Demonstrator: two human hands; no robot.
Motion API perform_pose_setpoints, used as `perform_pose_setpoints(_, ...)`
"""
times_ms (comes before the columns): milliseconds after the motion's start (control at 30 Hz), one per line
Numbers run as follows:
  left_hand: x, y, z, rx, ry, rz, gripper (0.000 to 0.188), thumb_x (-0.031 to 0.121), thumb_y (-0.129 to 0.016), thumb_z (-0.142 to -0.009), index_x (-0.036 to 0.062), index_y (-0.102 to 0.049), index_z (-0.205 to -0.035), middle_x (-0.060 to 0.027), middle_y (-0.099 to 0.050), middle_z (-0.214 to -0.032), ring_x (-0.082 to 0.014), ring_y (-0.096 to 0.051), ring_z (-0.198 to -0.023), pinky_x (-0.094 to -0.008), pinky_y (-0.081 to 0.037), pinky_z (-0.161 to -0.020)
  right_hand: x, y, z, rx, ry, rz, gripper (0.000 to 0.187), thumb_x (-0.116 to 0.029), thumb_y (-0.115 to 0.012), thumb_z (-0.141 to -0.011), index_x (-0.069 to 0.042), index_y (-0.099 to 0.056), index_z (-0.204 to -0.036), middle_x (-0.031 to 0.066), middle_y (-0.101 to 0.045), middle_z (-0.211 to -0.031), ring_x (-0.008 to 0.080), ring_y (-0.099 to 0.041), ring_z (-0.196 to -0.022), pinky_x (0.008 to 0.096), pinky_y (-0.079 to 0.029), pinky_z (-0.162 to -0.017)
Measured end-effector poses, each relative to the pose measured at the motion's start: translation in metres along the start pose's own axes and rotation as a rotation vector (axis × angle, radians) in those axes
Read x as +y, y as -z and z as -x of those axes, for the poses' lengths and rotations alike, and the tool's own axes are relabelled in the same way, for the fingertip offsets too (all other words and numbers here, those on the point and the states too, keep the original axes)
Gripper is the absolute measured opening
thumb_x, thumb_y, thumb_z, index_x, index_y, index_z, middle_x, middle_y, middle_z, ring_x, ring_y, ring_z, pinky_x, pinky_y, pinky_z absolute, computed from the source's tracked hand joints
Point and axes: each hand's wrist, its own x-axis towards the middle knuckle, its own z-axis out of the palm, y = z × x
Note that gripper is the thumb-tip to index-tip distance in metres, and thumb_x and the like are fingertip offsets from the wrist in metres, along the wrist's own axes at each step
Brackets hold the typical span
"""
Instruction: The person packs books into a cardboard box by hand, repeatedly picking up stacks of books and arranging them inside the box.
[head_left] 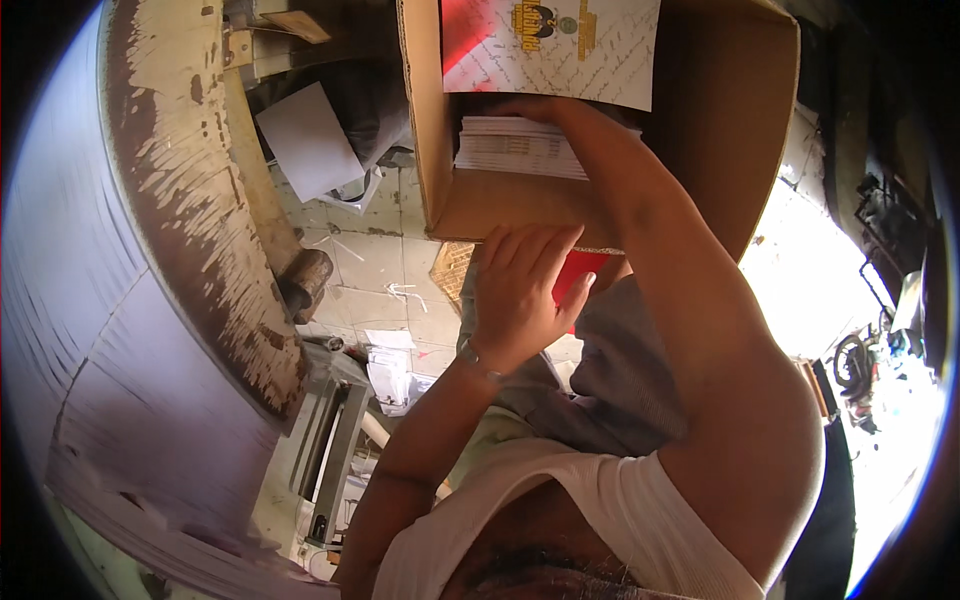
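Observation:
An open cardboard box point(540, 212) stands in front of me with booklets inside. A white booklet with a red corner and a yellow-and-black printed design point(560, 60) lies at its far side. Nearer, a stack of booklets point(520, 147) shows its white page edges. My right arm reaches into the box, and my right hand point(540, 108) is between the stack and the patterned booklet; its fingers are mostly in shadow and hidden. My left hand point(525, 290) is at the box's near edge with fingers stretched out, holding nothing. A red piece point(578, 280) shows behind its thumb.
On the left runs a worn, paint-chipped curved edge point(190, 200) beside a pale surface. White sheets point(310, 140) and paper scraps point(390, 370) lie on the tiled floor point(350, 260). A grey metal machine part point(330, 440) stands at lower left. Cluttered items point(870, 350) sit at right in bright light.

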Motion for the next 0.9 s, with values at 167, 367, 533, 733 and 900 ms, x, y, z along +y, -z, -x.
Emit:
perform_pose_setpoints(167,0.0,-0.002,0.002,0.025,0.005,0.013,0.046,0.027,-0.076,-0.083,0.0092,-0.066,-0.124,-0.008,-0.069,-0.108,-0.0277,-0.064,-0.102,-0.0442,-0.044,-0.098,-0.005,-0.008,0.002,0.119,0.052,0.102,0.077,-0.069,-0.065,-0.086,-0.02,-0.058,-0.145,0.0086,-0.051,-0.153,0.0259,-0.044,-0.141,0.0426,-0.033,-0.116)
perform_pose_setpoints(367,0.0,-0.005,0.005,0.026,0.024,0.014,0.045,0.027,-0.076,-0.083,0.0099,-0.067,-0.123,-0.0065,-0.07,-0.108,-0.026,-0.065,-0.102,-0.0426,-0.044,-0.097,-0.01,-0.011,0.009,0.21,0.063,0.153,0.078,-0.07,-0.065,-0.085,-0.021,-0.057,-0.145,0.0087,-0.051,-0.153,0.0259,-0.044,-0.141,0.0425,-0.033,-0.116)
perform_pose_setpoints(533,-0.006,-0.007,0.007,0.045,-0.005,0.018,0.042,0.027,-0.076,-0.084,0.01,-0.068,-0.122,-0.0058,-0.07,-0.109,-0.0237,-0.065,-0.101,-0.0416,-0.044,-0.097,-0.011,-0.005,0.016,0.186,0.058,0.11,0.081,-0.072,-0.066,-0.083,-0.023,-0.056,-0.146,0.0089,-0.05,-0.154,0.0262,-0.043,-0.142,0.0428,-0.033,-0.116)
perform_pose_setpoints(733,-0.01,-0.01,0.006,0.076,-0.004,0.036,0.04,0.027,-0.075,-0.085,0.0092,-0.069,-0.121,-0.006,-0.071,-0.108,-0.023,-0.065,-0.101,-0.0414,-0.043,-0.098,-0.024,-0.003,0.025,0.224,0.136,0.26,0.086,-0.076,-0.06,-0.085,-0.021,-0.051,-0.15,0.0087,-0.046,-0.157,0.0276,-0.04,-0.145,0.0437,-0.031,-0.118)
perform_pose_setpoints(900,-0.008,-0.003,0.006,0.042,-0.006,0.047,0.041,0.025,-0.075,-0.085,0.0078,-0.068,-0.122,-0.0075,-0.071,-0.108,-0.0252,-0.065,-0.1,-0.0421,-0.043,-0.097,-0.015,-0.002,0.013,0.16,0.124,0.281,0.087,-0.077,-0.055,-0.088,-0.018,-0.05,-0.151,0.0091,-0.044,-0.158,0.0281,-0.039,-0.146,0.0439,-0.031,-0.119)
